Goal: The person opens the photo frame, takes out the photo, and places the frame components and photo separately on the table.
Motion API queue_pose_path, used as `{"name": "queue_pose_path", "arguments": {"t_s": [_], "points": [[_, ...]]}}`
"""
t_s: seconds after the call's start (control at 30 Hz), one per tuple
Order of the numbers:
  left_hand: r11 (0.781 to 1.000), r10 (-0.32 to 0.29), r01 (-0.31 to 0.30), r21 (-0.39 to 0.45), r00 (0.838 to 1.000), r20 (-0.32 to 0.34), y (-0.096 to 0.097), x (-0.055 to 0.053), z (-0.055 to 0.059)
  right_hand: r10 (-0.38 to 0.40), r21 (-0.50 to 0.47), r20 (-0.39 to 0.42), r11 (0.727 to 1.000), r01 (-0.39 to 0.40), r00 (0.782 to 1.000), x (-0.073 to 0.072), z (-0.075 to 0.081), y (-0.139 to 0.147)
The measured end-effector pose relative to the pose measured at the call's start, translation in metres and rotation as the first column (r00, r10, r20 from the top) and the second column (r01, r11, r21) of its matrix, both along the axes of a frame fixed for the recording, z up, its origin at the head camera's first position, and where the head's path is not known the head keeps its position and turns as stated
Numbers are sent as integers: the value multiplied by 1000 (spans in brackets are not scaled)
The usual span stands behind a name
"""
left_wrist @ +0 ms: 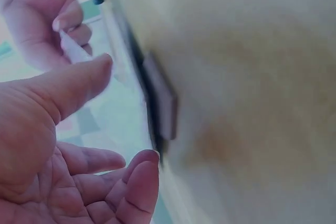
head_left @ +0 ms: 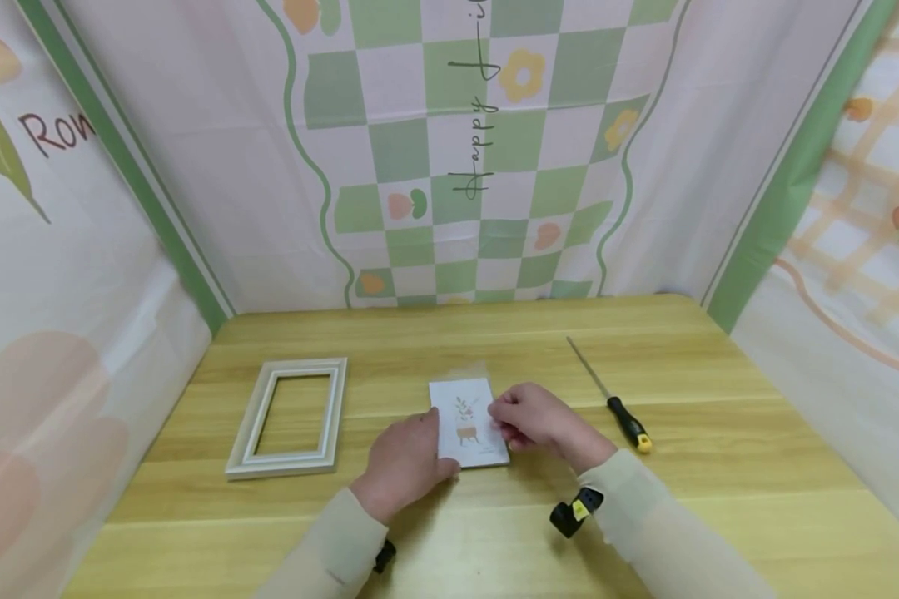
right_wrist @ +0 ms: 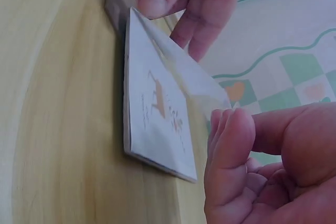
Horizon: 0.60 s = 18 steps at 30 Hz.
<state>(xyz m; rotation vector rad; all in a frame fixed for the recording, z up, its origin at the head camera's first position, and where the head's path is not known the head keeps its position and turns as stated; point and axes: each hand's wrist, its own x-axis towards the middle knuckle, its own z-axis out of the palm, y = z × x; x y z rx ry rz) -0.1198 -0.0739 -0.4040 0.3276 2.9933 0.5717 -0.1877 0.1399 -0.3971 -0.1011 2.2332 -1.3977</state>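
A white picture card (head_left: 468,433) with a potted plant print lies on a thin backing board (right_wrist: 157,167). My left hand (head_left: 410,456) holds the board at its near left corner, thumb by the near edge and fingers along the left side. At the right edge, my right hand (head_left: 535,416) pinches the corner of a thin translucent sheet (right_wrist: 197,74). The sheet rises at a slant above the print in the right wrist view. A small brown piece (left_wrist: 163,98) juts from the board's dark underside in the left wrist view.
A white picture frame (head_left: 337,416) with an open middle lies to the left on the wooden table (head_left: 389,341). On the right is a screwdriver (head_left: 623,416) with a black and yellow handle. Printed curtains (head_left: 449,150) stand behind the table and at both sides.
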Motion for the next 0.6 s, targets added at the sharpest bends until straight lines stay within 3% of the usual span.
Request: {"name": "queue_pose_path", "arguments": {"t_s": [0.1,0.23,0.37,0.6], "points": [[998,-1,0,63,1000,6,-8,-1,6,11,-33,-4,999,-11,1000,0,2,-2],[988,77,-79,133,997,26,-20,-2,14,24,-57,-21,998,-25,1000,0,3,-6],[958,149,-150,245,989,25,-30,-5,15,31,-70,-24,997,-33,999,2,4,-12],[891,196,-185,414,980,15,-42,-9,9,40,-78,-39,996,-43,998,3,4,-20]]}}
